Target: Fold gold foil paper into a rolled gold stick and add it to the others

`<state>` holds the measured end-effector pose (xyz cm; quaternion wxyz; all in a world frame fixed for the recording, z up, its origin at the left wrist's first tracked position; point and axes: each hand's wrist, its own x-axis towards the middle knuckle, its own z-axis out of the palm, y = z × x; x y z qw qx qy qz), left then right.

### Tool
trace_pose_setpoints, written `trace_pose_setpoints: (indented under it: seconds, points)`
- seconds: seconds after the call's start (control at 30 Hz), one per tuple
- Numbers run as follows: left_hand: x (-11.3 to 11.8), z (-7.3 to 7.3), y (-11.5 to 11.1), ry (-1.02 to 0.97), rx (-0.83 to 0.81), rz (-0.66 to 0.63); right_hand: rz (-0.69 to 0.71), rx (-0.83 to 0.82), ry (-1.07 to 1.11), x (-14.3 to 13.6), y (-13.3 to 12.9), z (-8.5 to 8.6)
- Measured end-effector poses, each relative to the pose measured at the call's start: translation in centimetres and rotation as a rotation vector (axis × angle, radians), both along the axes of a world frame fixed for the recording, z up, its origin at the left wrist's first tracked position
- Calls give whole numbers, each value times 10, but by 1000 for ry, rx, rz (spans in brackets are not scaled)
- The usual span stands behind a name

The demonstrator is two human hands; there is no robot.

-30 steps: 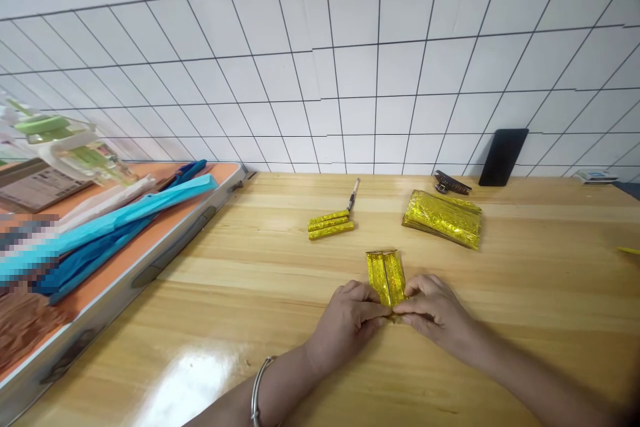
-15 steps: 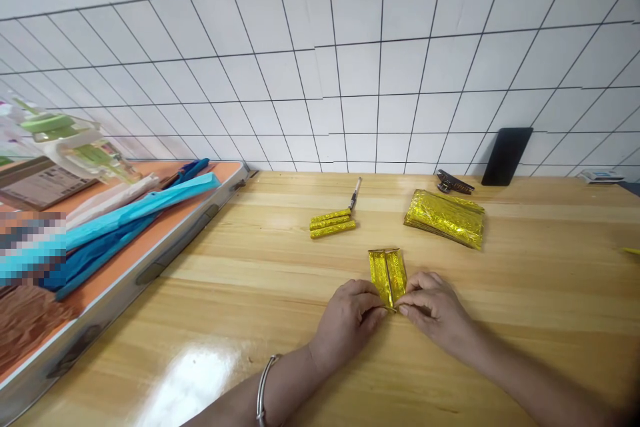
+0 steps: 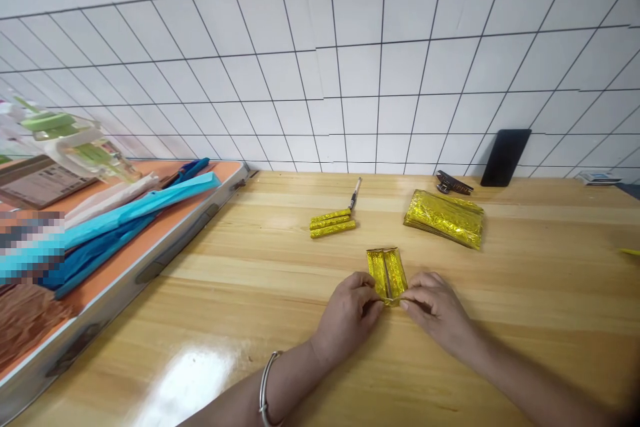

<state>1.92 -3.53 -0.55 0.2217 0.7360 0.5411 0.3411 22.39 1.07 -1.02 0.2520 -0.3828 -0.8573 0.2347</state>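
Note:
A sheet of shiny gold foil paper (image 3: pixel 389 273) lies on the wooden table, its two sides folded in to a seam down the middle. My left hand (image 3: pixel 351 310) pinches the near left corner between thumb and fingers. At the near right corner, my right hand (image 3: pixel 434 307) is closed on the same sheet. Between the fingertips the near edge is turned up in a narrow fold. Beyond my hands lie several gold foil rolls (image 3: pixel 332 223) side by side, and to their right a stack of gold foil sheets (image 3: pixel 444 219).
A pen (image 3: pixel 355 193) lies behind the rolls. Behind the stack are a dark hair claw clip (image 3: pixel 453 183) and a black phone (image 3: pixel 506 157) leaning on the tiled wall. An orange-topped surface (image 3: pixel 230 170) at left holds blue crepe paper (image 3: pixel 165 203), a box and a green-lidded bottle (image 3: pixel 65 137).
The near edge of the foil sheet has been lifted and folded away from me, with both hands still pinching it. The rolls and stack stay where they were.

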Motion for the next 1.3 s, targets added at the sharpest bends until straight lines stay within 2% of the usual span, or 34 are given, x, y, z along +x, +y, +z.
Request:
trace_pose_setpoints:
  seconds: [0.2, 0.77, 1.0, 1.3]
  points:
    - [1, -1, 0, -17, 13, 22, -30, 9, -14, -1, -1, 3]
    - [-8, -4, 0, 10, 18, -69, 8, -39, 14, 10, -1, 3]
    - [-7, -2, -1, 65, 32, -37, -30, -21, 17, 14, 0, 3]
    - [1, 3, -1, 150, 50, 42, -120, 38, -13, 5, 0, 2]
